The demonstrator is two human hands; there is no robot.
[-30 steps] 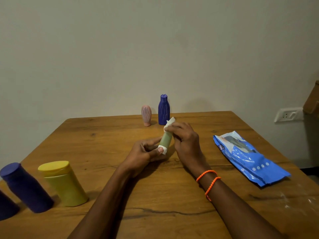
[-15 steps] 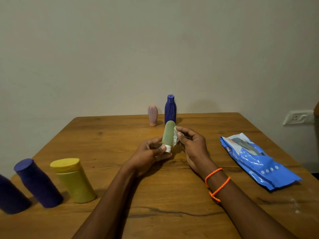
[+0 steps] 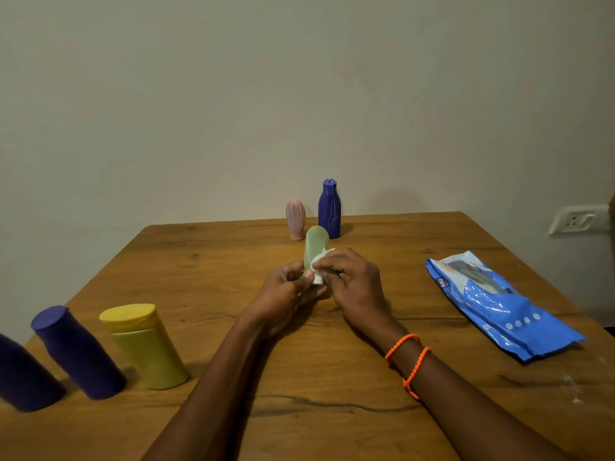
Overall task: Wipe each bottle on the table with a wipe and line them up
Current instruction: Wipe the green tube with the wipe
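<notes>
Pinching the green bottle (image 3: 316, 242) upright, left hand (image 3: 286, 294) — right hand (image 3: 352, 284) grip clamps wipe (image 3: 319, 261).

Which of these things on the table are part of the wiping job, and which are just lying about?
Part of the job:
- small pale green bottle, gripped by the left hand
- white wipe, pinched by the right hand
- pink ribbed bottle
- blue ribbed bottle
- yellow capped bottle
- dark purple bottles
- blue wipes pack

Lying about:
- white wall socket
</notes>
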